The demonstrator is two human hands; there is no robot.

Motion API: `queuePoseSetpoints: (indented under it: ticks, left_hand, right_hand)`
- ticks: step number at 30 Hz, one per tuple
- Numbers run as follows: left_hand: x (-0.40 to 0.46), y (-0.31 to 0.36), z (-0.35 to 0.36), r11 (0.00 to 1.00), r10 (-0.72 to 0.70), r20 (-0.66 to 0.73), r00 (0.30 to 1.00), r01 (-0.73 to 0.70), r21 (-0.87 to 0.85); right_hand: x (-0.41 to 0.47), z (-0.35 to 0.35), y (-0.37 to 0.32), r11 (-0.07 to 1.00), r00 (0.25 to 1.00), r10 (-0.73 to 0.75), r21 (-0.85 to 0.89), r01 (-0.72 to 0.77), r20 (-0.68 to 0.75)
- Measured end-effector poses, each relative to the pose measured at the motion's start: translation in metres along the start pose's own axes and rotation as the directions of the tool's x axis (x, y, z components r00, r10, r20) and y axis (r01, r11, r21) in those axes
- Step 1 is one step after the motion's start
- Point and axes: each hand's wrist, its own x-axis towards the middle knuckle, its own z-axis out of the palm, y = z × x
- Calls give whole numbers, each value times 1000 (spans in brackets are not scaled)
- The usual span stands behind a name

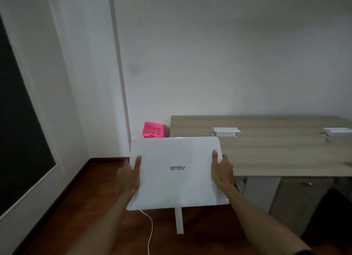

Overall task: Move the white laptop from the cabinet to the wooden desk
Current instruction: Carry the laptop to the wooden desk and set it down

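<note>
Gripping the white laptop (177, 171) between both hands' fingers (137, 164).

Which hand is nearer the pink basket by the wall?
Left. The left hand holds the laptop's left edge, just below the pink basket. The right hand holds the opposite edge, over by the wooden desk.

Closed laptop (177, 172) held in both hands

Left hand (131, 175) and right hand (222, 171) grip its side edges; far corner overlaps the desk (276, 152) edge.
</note>
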Motion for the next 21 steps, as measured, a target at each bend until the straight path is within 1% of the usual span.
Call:
queuePoseSetpoints:
  ticks: [2,5,8,12,16,19,21]
  left_hand:
    - [26,1,20,1000,12,25,1000,-12,-24]
    - [63,0,49,1000,-3,42,999,3,3]
    - [98,3,79,1000,-13,81,997,11,30]
    - [144,2,128,1000,-18,112,994,17,16]
    - [189,-11,190,997,-75,164,984,74,13]
    - [219,-18,243,993,-120,165,979,121,8]
    - [236,-20,277,988,-152,165,974,151,20]
  right_hand:
    - [25,12,1,1000,999,19,-23,-20,-29]
    - [61,27,1,998,997,30,-59,-34,-66]
    - [98,40,7,995,997,40,-87,-46,-65]
    - [154,65,21,994,995,62,-89,-69,-77]
    - [220,97,44,994,997,71,-84,-74,-40]
    - [278,121,63,992,996,90,-86,-89,2]
    - [314,133,78,987,991,128,-107,-124,37]
